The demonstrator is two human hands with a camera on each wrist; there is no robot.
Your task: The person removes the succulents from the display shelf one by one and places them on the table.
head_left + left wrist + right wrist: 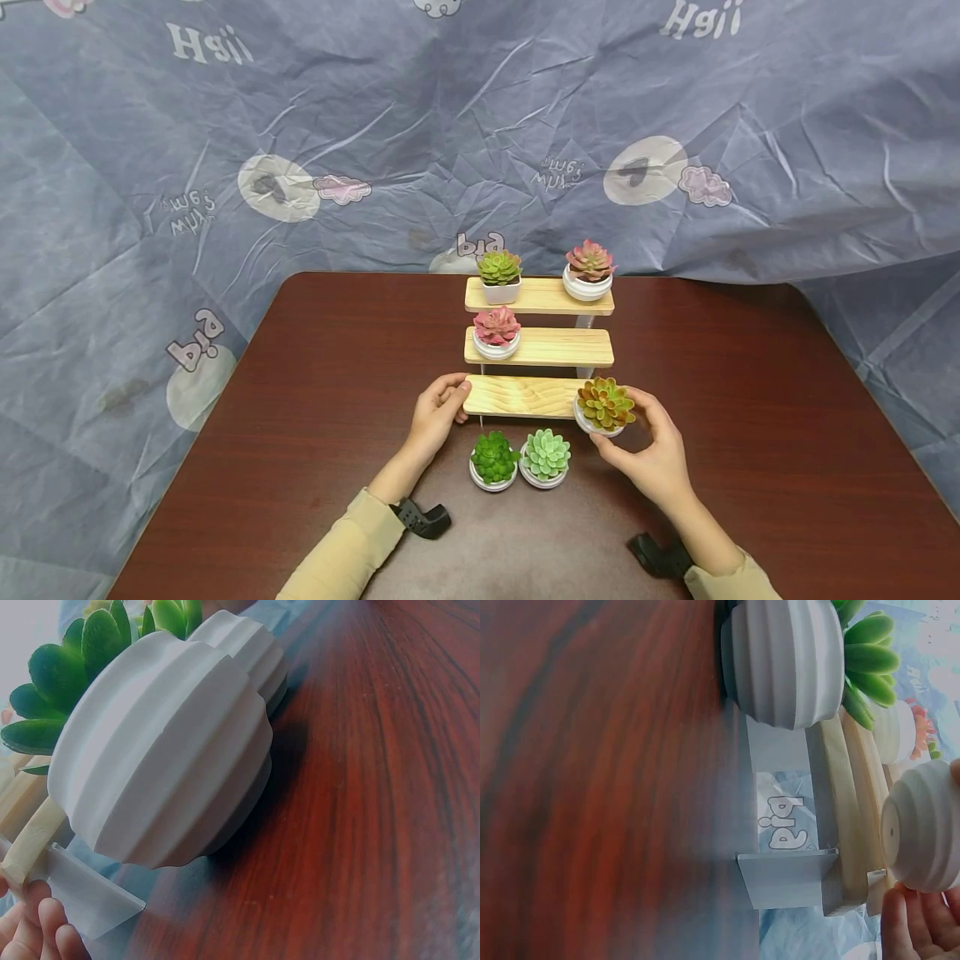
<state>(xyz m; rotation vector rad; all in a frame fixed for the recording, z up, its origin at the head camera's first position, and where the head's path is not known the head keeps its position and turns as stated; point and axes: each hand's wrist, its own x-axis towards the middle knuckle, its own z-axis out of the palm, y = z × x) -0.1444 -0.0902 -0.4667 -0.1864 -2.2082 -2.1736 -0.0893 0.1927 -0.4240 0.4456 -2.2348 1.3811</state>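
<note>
My left hand (438, 408) grips the left end of the lowest board of a three-step wooden display stand (525, 396), thumb on top and fingers curled beneath. In my right hand (656, 458) is a potted succulent (606, 404) with olive-orange leaves, pinched by its white pot at that board's right end. The right wrist view shows the underside of this white ribbed pot (922, 825) close to the board. In front of the stand, a dark green potted succulent (494, 458) and a pale green potted succulent (546, 457) sit side by side on the table.
A pink potted succulent (497, 329) stands on the middle board's left. The top board holds a green succulent in a square pot (500, 287) and a pink-green succulent (589, 271). Clear supports (787, 877) carry the boards on the brown table (360, 350). Patterned cloth (450, 125) hangs behind.
</note>
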